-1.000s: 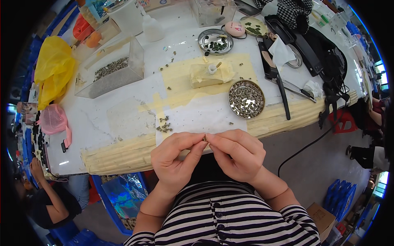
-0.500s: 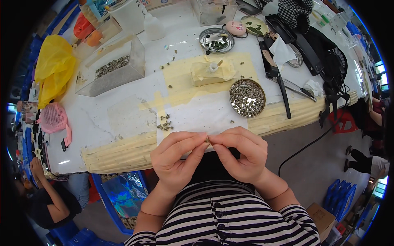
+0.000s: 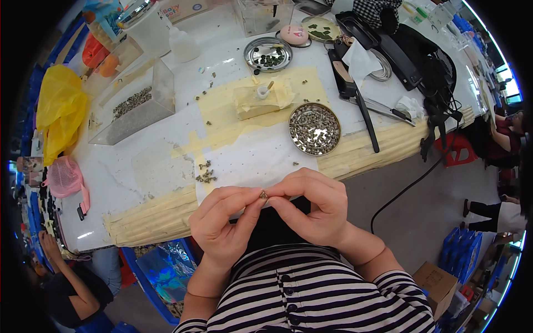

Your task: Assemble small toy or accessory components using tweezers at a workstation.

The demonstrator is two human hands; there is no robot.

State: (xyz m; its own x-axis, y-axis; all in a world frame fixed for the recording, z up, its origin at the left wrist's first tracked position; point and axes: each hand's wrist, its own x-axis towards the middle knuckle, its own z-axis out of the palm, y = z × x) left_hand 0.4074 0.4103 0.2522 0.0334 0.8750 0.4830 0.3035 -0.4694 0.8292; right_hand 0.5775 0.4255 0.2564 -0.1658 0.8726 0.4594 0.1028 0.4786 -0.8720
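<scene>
A tiny brass-coloured metal piece (image 3: 264, 195) is pinched between the fingertips of both hands, just off the table's front edge. My left hand (image 3: 225, 222) grips it with thumb and forefinger. From the other side, my right hand (image 3: 313, 202) also closes on it. The fingertips hide much of the piece, so its exact kind cannot be made out. Beyond the hands lies a white sheet (image 3: 250, 161), with a small heap of similar grey metal pieces (image 3: 206, 176) at its left edge. A round tin (image 3: 339, 137) full of such pieces stands farther back on the right.
A yellow-taped block (image 3: 250, 112) carries a small white cup (image 3: 263, 93). To the left stands a clear plastic box (image 3: 161, 111) with more metal pieces. A round metal dish (image 3: 246, 54) holds dark green bits. Black-handled tools (image 3: 363, 111) lie right.
The view has shifted, so the table's things appear lower and farther left. Both hands still pinch the small metal piece, whose angle looks slightly turned.
</scene>
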